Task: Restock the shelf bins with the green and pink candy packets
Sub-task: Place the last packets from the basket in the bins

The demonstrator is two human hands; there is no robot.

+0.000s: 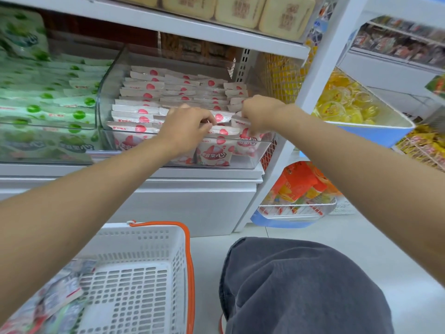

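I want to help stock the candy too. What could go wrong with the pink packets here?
The clear bin looks almost full of pink packets. While the left hand and right hand grip some at the front, a few might slide over its low front wall and fall. Squeezing them in could crumple them. The basket sits right beside the knee, so it might get knocked.

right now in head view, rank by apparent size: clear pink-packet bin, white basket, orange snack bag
1. clear plastic bin of pink packets
2. white plastic orange-rimmed basket: nearer, cropped, so unsure against bin
3. orange snack bag
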